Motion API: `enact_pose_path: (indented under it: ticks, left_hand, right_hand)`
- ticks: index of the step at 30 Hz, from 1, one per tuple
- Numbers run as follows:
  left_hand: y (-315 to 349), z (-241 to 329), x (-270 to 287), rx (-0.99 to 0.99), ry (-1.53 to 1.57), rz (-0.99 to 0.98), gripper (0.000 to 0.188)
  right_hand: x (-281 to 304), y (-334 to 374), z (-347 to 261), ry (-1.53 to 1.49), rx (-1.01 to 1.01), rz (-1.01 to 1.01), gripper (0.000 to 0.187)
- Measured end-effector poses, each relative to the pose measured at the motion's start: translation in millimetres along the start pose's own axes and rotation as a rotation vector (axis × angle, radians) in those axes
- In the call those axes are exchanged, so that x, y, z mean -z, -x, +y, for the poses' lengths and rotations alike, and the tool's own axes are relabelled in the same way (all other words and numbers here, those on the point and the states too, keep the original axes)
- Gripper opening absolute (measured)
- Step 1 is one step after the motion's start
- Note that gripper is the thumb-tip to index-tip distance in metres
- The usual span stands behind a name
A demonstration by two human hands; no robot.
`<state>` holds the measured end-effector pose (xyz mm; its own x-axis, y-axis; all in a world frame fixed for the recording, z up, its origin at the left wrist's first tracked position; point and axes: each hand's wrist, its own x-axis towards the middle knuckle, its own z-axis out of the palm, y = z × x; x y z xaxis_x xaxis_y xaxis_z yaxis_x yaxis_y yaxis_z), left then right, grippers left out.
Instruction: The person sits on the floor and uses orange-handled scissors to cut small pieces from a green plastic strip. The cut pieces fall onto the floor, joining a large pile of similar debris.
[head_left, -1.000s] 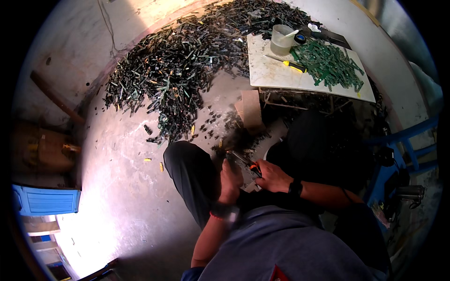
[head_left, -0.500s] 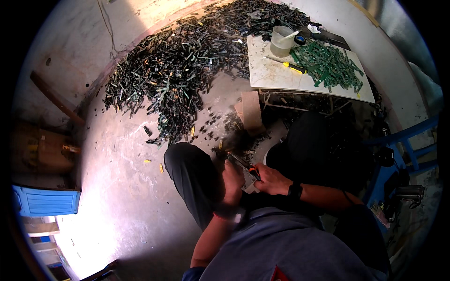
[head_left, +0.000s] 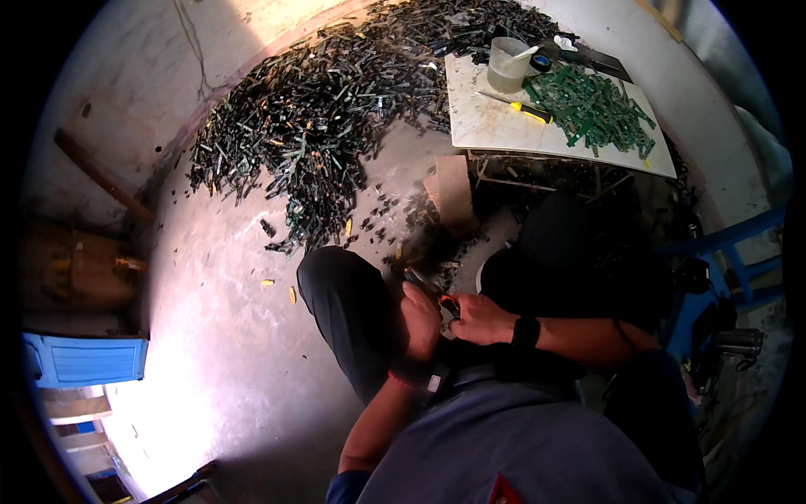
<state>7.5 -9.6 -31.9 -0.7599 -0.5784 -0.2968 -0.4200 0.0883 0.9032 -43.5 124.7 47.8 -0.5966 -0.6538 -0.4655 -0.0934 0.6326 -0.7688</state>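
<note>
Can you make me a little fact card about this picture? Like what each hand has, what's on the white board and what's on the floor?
Right hand: gripping an orange-and-black tool
Left hand: close beside the tool; whatever it may hold is hidden
On the white board: green strips, a see-through cup, a yellow-and-black screwdriver
On the floor: a big heap of dark strips, small yellow pieces

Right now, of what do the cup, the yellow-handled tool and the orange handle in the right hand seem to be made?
Cup: probably plastic, smooth and cloudy; its wall looks translucent.
Yellow-handled tool: shaft likely metal, thin, grey; handle perhaps plastic, brightly coloured.
Orange handle: perhaps plastic or rubber, judging by colour; finish unclear.
</note>
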Motion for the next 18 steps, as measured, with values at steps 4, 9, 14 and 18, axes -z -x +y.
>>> enact_pose_path:
  ticks: [4, 9, 14, 18]
  left_hand:
    - [13, 27, 9, 0.392, 0.491, -0.199, 0.051]
    - [13, 22, 25, 0.527, 0.726, -0.455, 0.046]
    - [14, 60, 42, 0.484, 0.666, -0.477, 0.045]
    - [10, 60, 42, 0.596, 0.789, -0.448, 0.046]
  right_hand:
    - [8, -7, 33, 0.299, 0.165, 0.206, 0.035]
    - [50, -21, 49, 0.544, 0.39, 0.175, 0.022]
    - [80, -16, 43, 0.681, 0.582, 0.107, 0.025]
    - [76, -7, 35, 0.457, 0.399, 0.241, 0.028]
